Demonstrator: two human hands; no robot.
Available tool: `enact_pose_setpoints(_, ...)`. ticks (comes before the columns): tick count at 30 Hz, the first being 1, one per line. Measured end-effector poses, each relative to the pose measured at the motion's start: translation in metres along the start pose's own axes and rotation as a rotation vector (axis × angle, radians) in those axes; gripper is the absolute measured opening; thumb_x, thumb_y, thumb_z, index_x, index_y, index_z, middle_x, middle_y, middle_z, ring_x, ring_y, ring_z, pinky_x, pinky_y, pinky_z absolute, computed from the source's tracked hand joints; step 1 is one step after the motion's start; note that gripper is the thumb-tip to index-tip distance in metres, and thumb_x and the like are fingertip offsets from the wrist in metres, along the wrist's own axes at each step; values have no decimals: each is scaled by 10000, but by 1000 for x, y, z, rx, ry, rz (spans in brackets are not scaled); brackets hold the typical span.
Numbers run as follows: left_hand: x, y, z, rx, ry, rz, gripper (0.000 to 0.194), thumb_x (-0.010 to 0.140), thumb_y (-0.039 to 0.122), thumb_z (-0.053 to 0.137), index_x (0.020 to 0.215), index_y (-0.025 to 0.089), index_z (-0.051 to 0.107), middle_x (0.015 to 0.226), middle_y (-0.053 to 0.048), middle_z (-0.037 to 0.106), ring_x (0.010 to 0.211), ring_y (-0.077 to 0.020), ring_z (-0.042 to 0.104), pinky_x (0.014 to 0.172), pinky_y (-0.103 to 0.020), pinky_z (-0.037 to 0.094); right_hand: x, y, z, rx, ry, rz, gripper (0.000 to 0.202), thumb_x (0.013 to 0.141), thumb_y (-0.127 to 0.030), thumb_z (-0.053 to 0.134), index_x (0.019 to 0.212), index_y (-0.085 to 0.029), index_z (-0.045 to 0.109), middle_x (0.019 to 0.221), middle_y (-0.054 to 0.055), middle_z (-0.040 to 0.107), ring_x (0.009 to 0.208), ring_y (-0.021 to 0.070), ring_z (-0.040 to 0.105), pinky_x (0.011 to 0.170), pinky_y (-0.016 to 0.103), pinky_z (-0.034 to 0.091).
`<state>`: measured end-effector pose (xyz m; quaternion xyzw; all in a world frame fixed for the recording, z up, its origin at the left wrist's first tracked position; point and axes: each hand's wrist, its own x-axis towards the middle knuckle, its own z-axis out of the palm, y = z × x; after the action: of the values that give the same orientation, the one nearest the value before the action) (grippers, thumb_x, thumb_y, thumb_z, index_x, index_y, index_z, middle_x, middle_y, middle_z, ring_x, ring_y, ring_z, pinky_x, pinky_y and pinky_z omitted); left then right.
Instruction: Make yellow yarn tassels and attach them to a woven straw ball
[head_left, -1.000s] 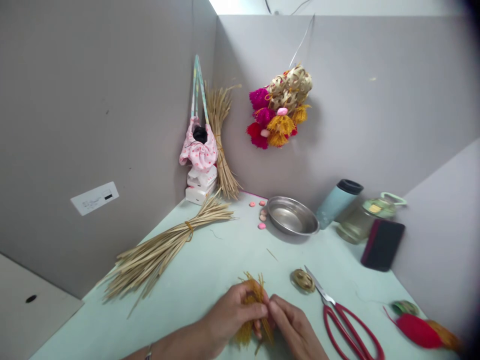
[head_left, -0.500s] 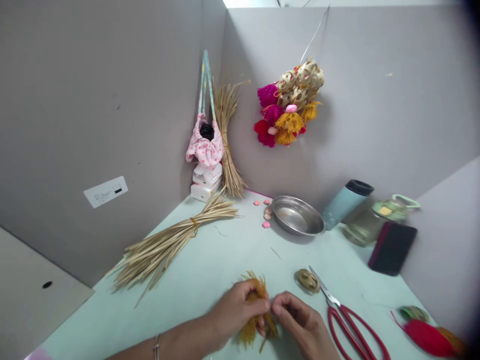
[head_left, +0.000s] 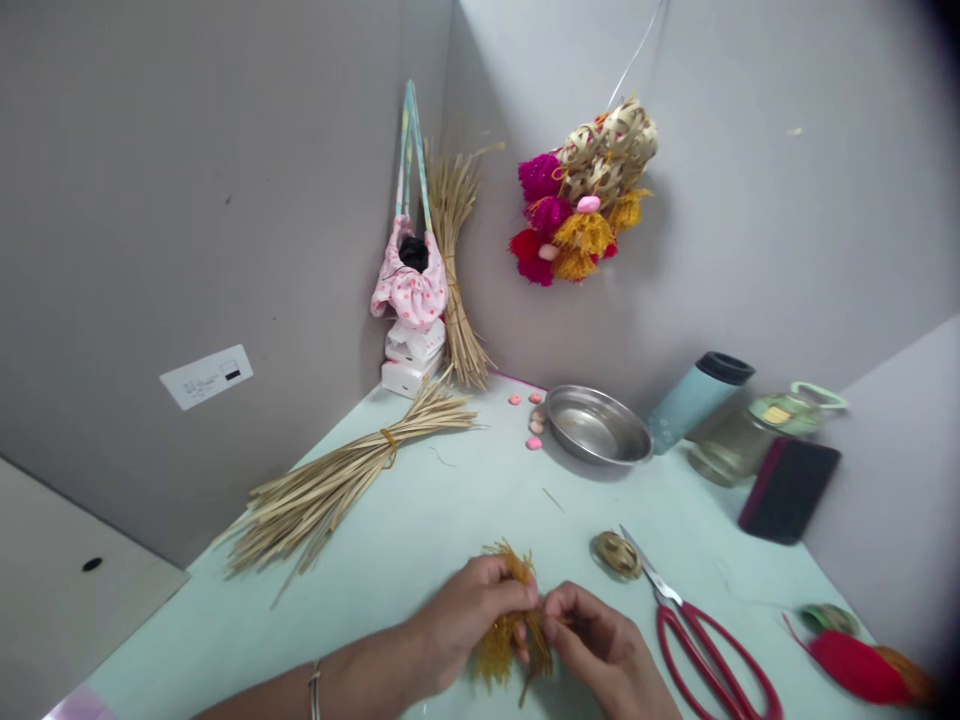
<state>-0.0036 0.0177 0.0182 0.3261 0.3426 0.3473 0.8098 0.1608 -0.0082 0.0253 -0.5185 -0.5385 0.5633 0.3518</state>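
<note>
My left hand (head_left: 459, 622) pinches a mustard-yellow yarn tassel (head_left: 495, 655), its loose ends sticking out above and below the fingers. Close beside it on the right, my right hand (head_left: 604, 640) is closed, thumb against fingertips, on what looks like a thin strand of the same yarn running from the tassel. The fingers cover much of that strand. Just beyond my right hand lies a small woven ball (head_left: 616, 555) of straw strips. Red-handled scissors (head_left: 705, 640) lie half open to its right, blades pointing away from me.
A tied straw bundle (head_left: 352, 470) lies at left. Further back are a metal bowl (head_left: 600, 425), pink beads (head_left: 534, 443), a blue tumbler (head_left: 697, 400), a green bottle (head_left: 739, 445) and a phone (head_left: 789, 490). Red yarn (head_left: 855, 665) sits at right. Tasselled woven balls (head_left: 589, 190) hang on the wall.
My right fingertips have shifted slightly at the tassel's side, and a strand shows more between them. My left hand keeps its hold. The view has tilted slightly downward.
</note>
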Motion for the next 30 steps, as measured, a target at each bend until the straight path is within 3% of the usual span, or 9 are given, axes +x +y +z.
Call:
enact_pose_setpoints(6,0,-1,0,77,-45,38,329,647,366,741,805,136,568,641,16,546,503,-88,502,555,-248,454,0,1,-4,34,14,8,299,820,-464,643,755,-177,586,695,36,656,665,190,588,646,297,433)
enact_pose_setpoints(13,-1,-3,2,-75,-33,17,309,693,358,726,833,136,562,655,13,555,524,-72,494,564,-216,425,0,-3,1,58,-85,-17,318,859,-471,603,743,-181,543,705,59,675,692,192,593,670,309,444)
enact_pose_setpoints(18,0,-5,2,-3,4,71,392,715,464,713,869,143,550,666,19,549,523,-75,487,560,-232,443,0,-4,1,82,-57,0,338,841,-490,622,725,-178,557,678,54,674,664,188,589,651,301,432)
enact_pose_setpoints(22,-1,-5,2,59,-32,50,405,664,450,757,833,142,554,624,28,537,513,-91,506,569,-257,460,-1,-6,0,77,11,36,316,821,-473,650,729,-179,581,668,37,670,663,187,593,656,289,433)
enact_pose_setpoints(30,-4,-3,3,-148,-22,19,360,703,398,736,863,154,525,655,34,528,536,-64,479,585,-215,414,-1,-14,9,94,-52,26,346,782,-498,680,710,-182,560,672,39,648,647,178,563,652,305,435)
